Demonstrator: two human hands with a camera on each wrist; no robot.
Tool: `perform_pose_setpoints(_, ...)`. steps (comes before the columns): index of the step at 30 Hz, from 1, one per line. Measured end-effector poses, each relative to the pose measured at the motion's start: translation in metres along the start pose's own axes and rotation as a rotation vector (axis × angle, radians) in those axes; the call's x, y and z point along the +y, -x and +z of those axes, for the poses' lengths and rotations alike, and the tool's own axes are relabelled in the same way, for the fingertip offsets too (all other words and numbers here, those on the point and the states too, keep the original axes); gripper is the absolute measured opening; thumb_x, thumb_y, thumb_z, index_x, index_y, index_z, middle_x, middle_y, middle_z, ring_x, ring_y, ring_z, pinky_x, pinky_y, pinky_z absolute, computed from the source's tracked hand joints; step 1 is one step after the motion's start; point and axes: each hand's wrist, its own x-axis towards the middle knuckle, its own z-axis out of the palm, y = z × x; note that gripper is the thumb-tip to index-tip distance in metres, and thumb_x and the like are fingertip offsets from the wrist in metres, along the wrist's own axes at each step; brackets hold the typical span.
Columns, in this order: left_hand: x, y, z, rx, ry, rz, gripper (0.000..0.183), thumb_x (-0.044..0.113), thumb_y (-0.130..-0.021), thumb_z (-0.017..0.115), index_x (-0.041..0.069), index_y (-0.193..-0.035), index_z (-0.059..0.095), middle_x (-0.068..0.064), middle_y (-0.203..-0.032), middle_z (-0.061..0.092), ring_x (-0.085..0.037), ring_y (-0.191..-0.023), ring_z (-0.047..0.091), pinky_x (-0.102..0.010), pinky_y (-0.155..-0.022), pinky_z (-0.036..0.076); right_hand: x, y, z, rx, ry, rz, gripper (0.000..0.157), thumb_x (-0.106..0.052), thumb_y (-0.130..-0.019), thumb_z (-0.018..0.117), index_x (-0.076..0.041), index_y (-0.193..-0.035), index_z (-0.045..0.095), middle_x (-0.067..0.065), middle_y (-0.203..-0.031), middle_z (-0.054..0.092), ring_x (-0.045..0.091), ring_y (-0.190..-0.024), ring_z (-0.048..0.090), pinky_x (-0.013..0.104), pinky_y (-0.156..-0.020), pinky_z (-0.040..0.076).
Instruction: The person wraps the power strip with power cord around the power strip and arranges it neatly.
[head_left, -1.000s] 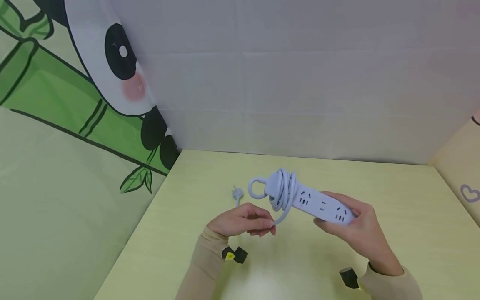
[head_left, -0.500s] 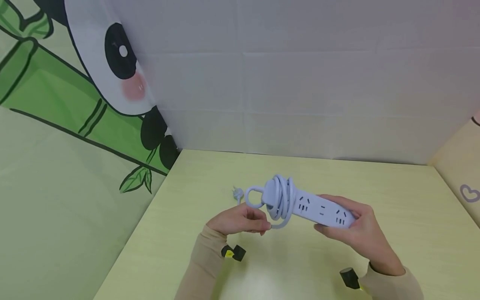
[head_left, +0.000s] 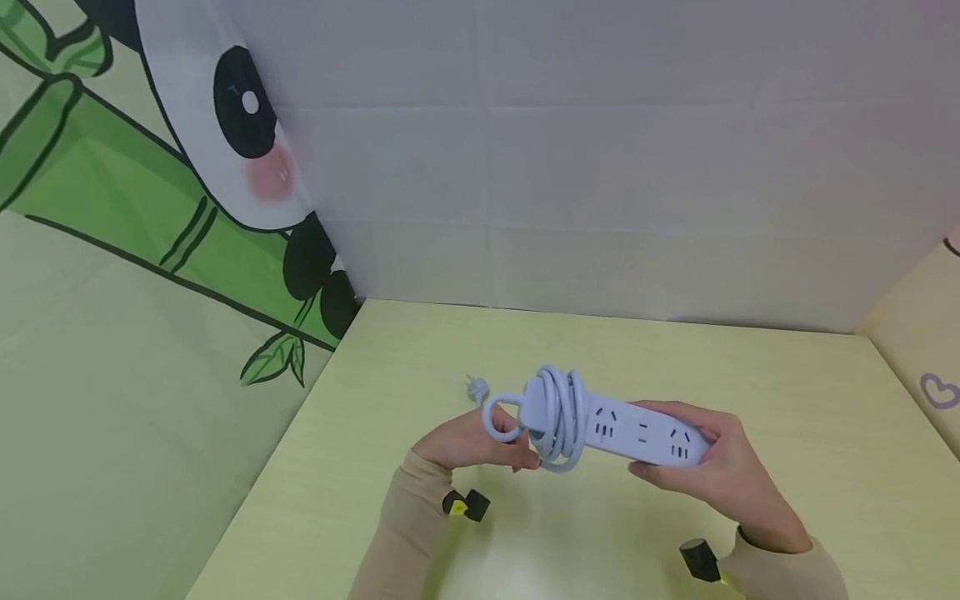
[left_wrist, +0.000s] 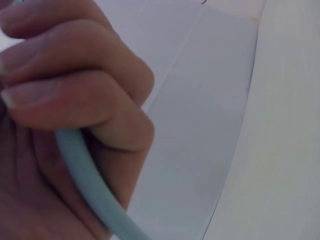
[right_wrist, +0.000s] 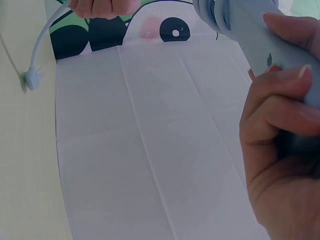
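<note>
A white power strip (head_left: pixel 643 431) is held above the table by my right hand (head_left: pixel 712 454), which grips its right end between thumb and fingers. Several turns of its cord (head_left: pixel 558 412) wrap the strip's left end, where a loop also sticks out. My left hand (head_left: pixel 476 442) pinches the cord just below and left of the wrapped end; in the left wrist view the cord (left_wrist: pixel 90 175) runs out from under curled fingers. Beyond the left hand, the plug (head_left: pixel 477 389) hangs or lies near the table at the cord's free end.
The pale yellow table (head_left: pixel 420 350) meets a grey-white wall (head_left: pixel 600 192) at its back edge. On the left stands a panel (head_left: pixel 150 350) with a panda and bamboo drawing. A cream panel (head_left: pixel 918 358) borders the right side.
The wrapped left end of the power strip has tipped lower and slightly left, toward my left hand. My left hand has shifted slightly left, still pinching the cord. My right hand keeps its grip.
</note>
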Motion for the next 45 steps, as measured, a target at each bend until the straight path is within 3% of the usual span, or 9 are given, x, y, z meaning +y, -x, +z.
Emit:
perform_pose_setpoints(9, 0.001, -0.001, 0.001, -0.005, -0.041, 0.021, 0.031, 0.022, -0.089, 0.074, 0.002, -0.068, 0.064, 0.004, -0.066, 0.061, -0.009, -0.073, 0.05, -0.024, -0.072, 0.039, 0.0, -0.002, -0.002, -0.002, 0.016, 0.002, 0.063, 0.012, -0.072, 0.083, -0.003, -0.13, 0.064, -0.004, -0.109, 0.075, 0.011, -0.087, 0.067, 0.027, -0.067, 0.056)
perform_pose_setpoints(16, 0.002, -0.001, 0.002, 0.004, -0.037, 0.019, 0.032, 0.023, -0.089, 0.075, 0.0, -0.069, 0.065, 0.002, -0.067, 0.062, -0.009, -0.073, 0.049, -0.024, -0.072, 0.037, -0.001, -0.006, -0.005, -0.033, -0.065, 0.067, 0.095, 0.014, -0.071, 0.083, -0.009, -0.151, 0.037, -0.001, -0.104, 0.076, 0.012, -0.088, 0.071, 0.031, -0.066, 0.059)
perform_pose_setpoints(23, 0.003, 0.0, 0.001, 0.014, -0.066, -0.004, 0.027, 0.027, -0.089, 0.074, 0.005, -0.075, 0.071, 0.004, -0.068, 0.064, -0.01, -0.067, 0.044, -0.024, -0.066, 0.036, 0.001, -0.007, -0.005, -0.053, -0.19, 0.004, 0.113, 0.023, -0.07, 0.076, -0.011, -0.161, 0.018, 0.001, -0.101, 0.077, 0.013, -0.084, 0.072, 0.031, -0.057, 0.055)
perform_pose_setpoints(25, 0.003, 0.001, 0.0, 0.015, -0.055, -0.016, 0.025, 0.028, -0.089, 0.075, 0.006, -0.076, 0.072, 0.005, -0.068, 0.065, -0.01, -0.066, 0.045, -0.025, -0.065, 0.036, 0.0, -0.007, -0.005, -0.047, -0.168, 0.009, 0.108, 0.022, -0.07, 0.078, -0.009, -0.159, 0.026, 0.001, -0.102, 0.076, 0.012, -0.085, 0.072, 0.03, -0.059, 0.056)
perform_pose_setpoints(28, 0.002, 0.001, 0.0, 0.011, -0.032, -0.031, 0.023, 0.029, -0.089, 0.075, 0.009, -0.077, 0.073, 0.005, -0.072, 0.068, -0.01, -0.069, 0.05, -0.024, -0.066, 0.039, -0.001, -0.005, -0.004, -0.033, -0.09, 0.016, 0.084, 0.016, -0.071, 0.081, -0.005, -0.146, 0.05, -0.002, -0.107, 0.076, 0.011, -0.087, 0.07, 0.029, -0.063, 0.057)
perform_pose_setpoints(32, 0.0, 0.001, -0.002, -0.03, -0.011, 0.047, 0.012, 0.019, -0.091, 0.074, 0.007, -0.088, 0.075, -0.006, -0.085, 0.073, -0.009, -0.079, 0.061, -0.026, -0.072, 0.051, 0.0, -0.001, -0.004, -0.047, -0.025, -0.013, 0.057, 0.013, -0.072, 0.082, -0.002, -0.125, 0.067, -0.004, -0.113, 0.075, 0.011, -0.089, 0.068, 0.028, -0.066, 0.058)
perform_pose_setpoints(35, -0.002, 0.001, -0.004, -0.061, -0.02, 0.138, 0.01, 0.01, -0.093, 0.07, 0.001, -0.097, 0.075, -0.019, -0.091, 0.073, -0.01, -0.081, 0.066, -0.03, -0.077, 0.057, 0.0, 0.0, -0.005, -0.079, -0.029, -0.026, 0.056, 0.014, -0.073, 0.081, -0.003, -0.125, 0.068, -0.005, -0.115, 0.074, 0.012, -0.09, 0.068, 0.029, -0.067, 0.058)
perform_pose_setpoints(38, -0.004, 0.002, -0.006, -0.071, 0.007, 0.174, 0.014, 0.007, -0.094, 0.065, -0.005, -0.096, 0.073, -0.026, -0.089, 0.071, -0.011, -0.081, 0.068, -0.029, -0.08, 0.057, 0.0, 0.0, -0.006, -0.111, -0.044, -0.023, 0.056, 0.013, -0.073, 0.081, -0.003, -0.125, 0.068, -0.004, -0.116, 0.074, 0.013, -0.09, 0.068, 0.03, -0.067, 0.058)
perform_pose_setpoints(45, -0.009, 0.002, -0.01, -0.076, 0.065, 0.192, 0.021, 0.011, -0.096, 0.062, -0.007, -0.091, 0.072, -0.003, -0.085, 0.07, -0.01, -0.078, 0.059, -0.023, -0.073, 0.048, -0.002, 0.001, -0.007, -0.156, -0.06, 0.008, 0.055, 0.012, -0.074, 0.081, -0.003, -0.125, 0.068, -0.002, -0.114, 0.075, 0.013, -0.089, 0.068, 0.031, -0.066, 0.058)
